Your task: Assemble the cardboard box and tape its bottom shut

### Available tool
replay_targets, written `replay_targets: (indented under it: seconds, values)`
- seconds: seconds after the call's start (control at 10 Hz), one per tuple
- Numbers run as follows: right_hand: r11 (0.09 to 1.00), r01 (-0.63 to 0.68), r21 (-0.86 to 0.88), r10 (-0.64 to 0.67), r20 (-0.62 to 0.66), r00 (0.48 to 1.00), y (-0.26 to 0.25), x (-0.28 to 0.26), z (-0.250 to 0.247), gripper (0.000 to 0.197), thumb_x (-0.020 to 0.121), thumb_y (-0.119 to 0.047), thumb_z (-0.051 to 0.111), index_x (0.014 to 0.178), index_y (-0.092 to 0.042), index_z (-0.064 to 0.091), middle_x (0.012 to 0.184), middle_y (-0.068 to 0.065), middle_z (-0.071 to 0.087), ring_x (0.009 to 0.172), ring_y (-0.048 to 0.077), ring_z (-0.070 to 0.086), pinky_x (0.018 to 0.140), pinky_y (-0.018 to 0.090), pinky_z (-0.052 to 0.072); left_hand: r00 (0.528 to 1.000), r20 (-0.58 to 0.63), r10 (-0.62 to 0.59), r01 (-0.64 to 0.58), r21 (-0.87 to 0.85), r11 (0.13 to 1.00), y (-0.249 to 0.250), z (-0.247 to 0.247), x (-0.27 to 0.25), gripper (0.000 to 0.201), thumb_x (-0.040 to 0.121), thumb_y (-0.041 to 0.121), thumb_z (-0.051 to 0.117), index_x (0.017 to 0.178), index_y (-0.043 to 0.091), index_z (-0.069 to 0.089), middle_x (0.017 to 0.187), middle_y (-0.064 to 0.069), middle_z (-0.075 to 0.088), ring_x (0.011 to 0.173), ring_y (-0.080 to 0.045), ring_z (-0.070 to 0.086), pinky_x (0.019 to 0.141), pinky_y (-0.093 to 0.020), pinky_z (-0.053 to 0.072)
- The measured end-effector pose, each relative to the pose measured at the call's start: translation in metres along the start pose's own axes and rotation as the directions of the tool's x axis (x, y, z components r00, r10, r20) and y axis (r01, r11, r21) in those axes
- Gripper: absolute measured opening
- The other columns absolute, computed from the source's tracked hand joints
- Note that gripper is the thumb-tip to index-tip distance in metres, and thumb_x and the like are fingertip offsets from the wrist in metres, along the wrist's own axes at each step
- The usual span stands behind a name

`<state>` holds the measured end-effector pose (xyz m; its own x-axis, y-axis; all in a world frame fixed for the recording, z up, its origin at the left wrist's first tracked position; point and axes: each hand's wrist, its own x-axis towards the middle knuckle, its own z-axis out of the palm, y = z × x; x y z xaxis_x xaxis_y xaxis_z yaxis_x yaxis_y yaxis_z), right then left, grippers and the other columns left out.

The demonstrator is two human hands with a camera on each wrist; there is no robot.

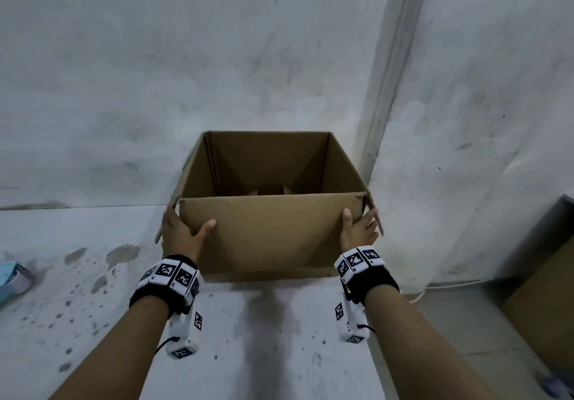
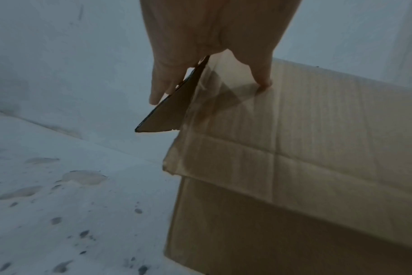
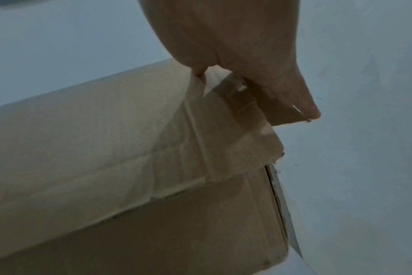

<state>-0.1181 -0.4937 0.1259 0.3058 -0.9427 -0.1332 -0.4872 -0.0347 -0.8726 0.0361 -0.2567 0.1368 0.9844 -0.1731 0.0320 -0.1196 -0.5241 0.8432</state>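
Note:
A brown cardboard box (image 1: 267, 238) stands upright and open-topped on the white table (image 1: 93, 322), its back against the wall. Its top flaps are folded down outside. My left hand (image 1: 186, 225) holds the near left corner, with the thumb on the front flap (image 2: 306, 148) and the fingers on the side flap (image 2: 169, 113). My right hand (image 1: 357, 228) holds the near right corner the same way, its fingers lying on the right side flap (image 3: 282, 113). Deep inside, the bottom flaps show only dimly.
A blue object (image 1: 12, 278) lies at the table's left edge. The table's right edge (image 1: 382, 362) runs just right of the box. Beyond it, lower down, sit another cardboard box (image 1: 546, 306) and a white cable (image 1: 435, 287). Walls close in behind and to the right.

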Motion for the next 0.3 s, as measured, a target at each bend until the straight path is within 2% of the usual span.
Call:
replay_targets:
  seconds: [0.1,0.3]
  values:
    - [0.968,0.093,-0.234,-0.085,0.042,0.995,0.003,-0.019,-0.008,0.078,0.094,-0.033,0.046,0.148,-0.006,-0.004,0.157,0.017,0.0,0.145,0.033,0.0,0.116,0.05,0.006,0.997,0.052,0.05,-0.053,0.057,0.997,-0.013,-0.011,-0.025,0.086,0.083,0.028,0.063,0.146,0.007,0.009,0.153,-0.02,0.011,0.142,-0.036,0.015,0.115,-0.05,0.019]
    - [0.868,0.293,-0.402,-0.277,0.097,0.956,0.009,-0.068,-0.014,0.078,0.092,-0.026,0.051,0.147,-0.005,-0.001,0.157,0.019,-0.002,0.145,0.035,-0.004,0.118,0.045,0.004,0.983,0.132,0.124,-0.134,0.074,0.988,-0.046,-0.036,-0.067,0.074,0.086,0.024,0.059,0.145,0.007,0.017,0.152,-0.02,0.015,0.142,-0.031,0.015,0.116,-0.045,0.02]
